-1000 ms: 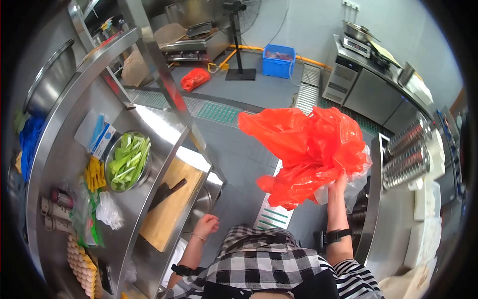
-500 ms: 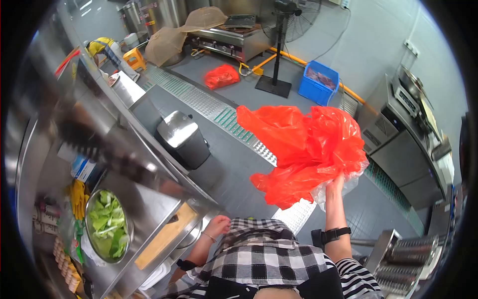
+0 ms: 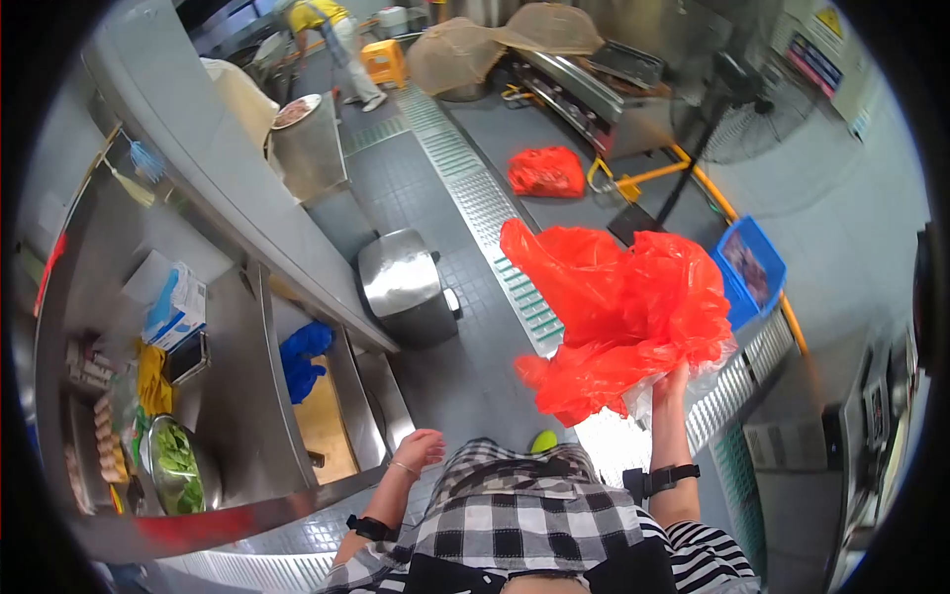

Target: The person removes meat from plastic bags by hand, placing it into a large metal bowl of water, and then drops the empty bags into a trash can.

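Observation:
My right hand (image 3: pixel 672 380) grips a crumpled bunch of red plastic bags (image 3: pixel 633 307) out in front of me. Clear plastic (image 3: pixel 714 361) shows at the lower right of the bunch, against the hand. The bags hide part of the fingers. My left hand (image 3: pixel 420 449) hangs near my waist with loosely bent fingers and nothing in it. It is nearest to the steel counter on the left, apart from its edge.
A lidded bin (image 3: pixel 401 272) stands ahead to the left. Another red bag (image 3: pixel 546 172) lies on the floor near a stove (image 3: pixel 574 94). A blue crate (image 3: pixel 750 259) and a standing fan (image 3: pixel 737 84) are at the right. A person in yellow (image 3: pixel 319 18) bends over at the back. A bowl of greens (image 3: pixel 178 465) sits on the left counter.
My view has swung to the right and forward along the aisle, so the bin appears closer and the left shelving shows more. The red bags stay in my right hand.

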{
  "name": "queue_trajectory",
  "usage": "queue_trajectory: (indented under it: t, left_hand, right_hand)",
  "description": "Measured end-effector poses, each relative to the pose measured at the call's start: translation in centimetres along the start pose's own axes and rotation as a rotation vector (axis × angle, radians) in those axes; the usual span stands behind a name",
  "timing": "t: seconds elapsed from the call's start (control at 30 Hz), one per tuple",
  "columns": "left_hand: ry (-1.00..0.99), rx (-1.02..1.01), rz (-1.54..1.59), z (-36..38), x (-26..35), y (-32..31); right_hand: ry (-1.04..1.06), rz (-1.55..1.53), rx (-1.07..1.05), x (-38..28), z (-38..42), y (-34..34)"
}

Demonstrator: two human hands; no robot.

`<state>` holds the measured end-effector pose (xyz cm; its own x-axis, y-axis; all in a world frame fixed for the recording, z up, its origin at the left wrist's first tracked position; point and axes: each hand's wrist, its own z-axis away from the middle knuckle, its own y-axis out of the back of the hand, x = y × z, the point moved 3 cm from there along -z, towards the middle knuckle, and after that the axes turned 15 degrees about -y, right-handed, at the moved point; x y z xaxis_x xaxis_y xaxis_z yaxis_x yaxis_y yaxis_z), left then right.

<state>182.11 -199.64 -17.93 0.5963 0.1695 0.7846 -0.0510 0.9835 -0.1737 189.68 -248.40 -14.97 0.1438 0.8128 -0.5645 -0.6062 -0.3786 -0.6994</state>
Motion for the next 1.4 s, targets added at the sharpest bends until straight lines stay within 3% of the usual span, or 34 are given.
queue_trajectory:
  t: [0.2,0.43,0.6,0.77,0.83,0.9,0.93,1.0,1.1,1.23,1.4]
  left_hand:
    - [-0.026,0.211,0.321,-6.1,3.3,-0.5]
    - [0.017,0.434,0.572,-22.6,2.9,2.1]
    - [0.156,0.652,0.421,-32.3,2.6,2.6]
    - [0.185,0.77,0.591,-38.5,4.4,1.8]
    - [0.259,0.915,0.647,-41.4,4.2,2.2]
    - [0.315,1.011,0.708,-43.3,3.9,1.8]
    - [0.241,0.993,0.759,-44.0,4.0,2.0]
    - [0.187,0.989,0.835,-45.5,3.4,0.8]
    - [0.198,1.021,0.965,-46.7,0.6,-0.4]
    - [0.117,1.063,1.238,-45.8,2.1,-1.1]
    - [0.019,1.099,1.423,-45.8,3.1,-1.1]
  right_hand:
    - [-0.093,0.172,-0.202,2.8,-12.5,-10.8]
    - [-0.167,0.414,-0.393,7.7,-22.6,-22.8]
    - [-0.195,0.513,-0.473,10.2,-31.1,-29.1]
    - [-0.33,0.512,-0.366,12.1,-40.3,-33.8]
    - [-0.389,0.565,-0.415,14.0,-44.5,-35.6]
    - [-0.499,0.586,-0.562,16.6,-46.8,-38.2]
    - [-0.539,0.598,-0.574,18.6,-47.5,-39.6]
    - [-0.501,0.639,-0.474,20.9,-49.6,-42.1]
    - [-0.633,0.653,-0.449,24.9,-53.3,-43.5]
    - [-0.736,0.733,-0.464,28.0,-56.6,-44.7]
    - [-0.605,0.91,-0.468,30.3,-54.3,-48.2]
